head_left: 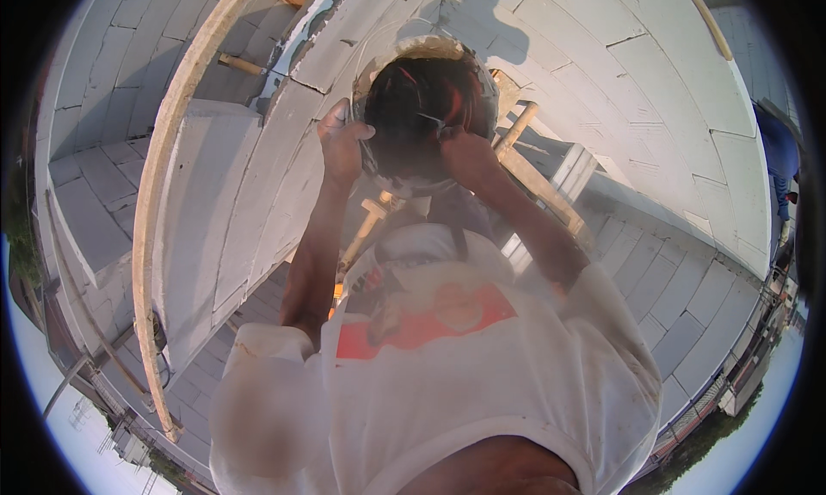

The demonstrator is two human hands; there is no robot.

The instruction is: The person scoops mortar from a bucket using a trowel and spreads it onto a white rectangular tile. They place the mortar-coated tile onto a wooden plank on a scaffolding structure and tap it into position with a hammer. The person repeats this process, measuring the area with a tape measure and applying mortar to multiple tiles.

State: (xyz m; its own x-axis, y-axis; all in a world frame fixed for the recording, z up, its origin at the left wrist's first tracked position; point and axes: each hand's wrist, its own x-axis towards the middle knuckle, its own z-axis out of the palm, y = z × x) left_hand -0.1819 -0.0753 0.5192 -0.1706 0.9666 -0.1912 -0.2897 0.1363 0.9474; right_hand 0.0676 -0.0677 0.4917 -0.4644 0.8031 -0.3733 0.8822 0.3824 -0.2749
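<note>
A round bucket (387, 182) with a dark inside and a rim crusted with pale, dried mortar is in front of my chest. My left hand (344, 147) grips its left rim, fingers outside and thumb toward the opening. At the right side of the opening my right hand (469, 157) is closed in a fist. A thin, light-coloured shank (428, 117) shows just beside that fist, inside the bucket; what it belongs to is hidden in the dark. Reddish streaks show on the bucket's inner wall.
Pale block walls (637, 91) rise ahead and to both sides. A long wooden pole (148, 237) curves down the left. Below the bucket are a wooden piece (366, 228) and, at right, a wooden beam (542, 190). A person in blue (779, 151) is at the far right.
</note>
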